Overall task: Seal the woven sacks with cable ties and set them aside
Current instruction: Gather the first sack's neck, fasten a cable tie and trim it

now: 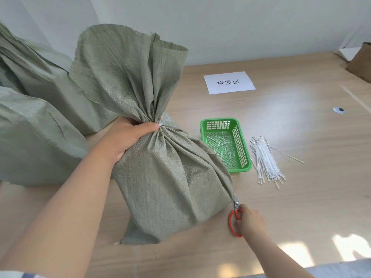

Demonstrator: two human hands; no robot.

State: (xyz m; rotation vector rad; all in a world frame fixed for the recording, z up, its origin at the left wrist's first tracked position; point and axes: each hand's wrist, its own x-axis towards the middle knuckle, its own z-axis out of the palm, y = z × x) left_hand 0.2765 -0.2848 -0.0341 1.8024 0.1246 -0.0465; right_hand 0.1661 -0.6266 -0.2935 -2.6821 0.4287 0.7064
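A grey-green woven sack point(166, 181) stands on the table in the middle, its neck gathered and its mouth fanning upward. My left hand point(128, 137) grips the bunched neck, where a bit of white cable tie point(160, 124) shows. My right hand point(251, 221) holds red-handled scissors point(234, 217) at the table beside the sack's lower right corner, blades pointing up along the sack. A loose bundle of white cable ties point(267, 161) lies on the table to the right.
A green plastic basket point(239, 145) holding cut tie ends sits between sack and tie bundle. A white paper label point(228, 82) lies farther back. More woven sacks point(34, 125) crowd the left side. A brown paper bag point(361, 63) stands at the far right.
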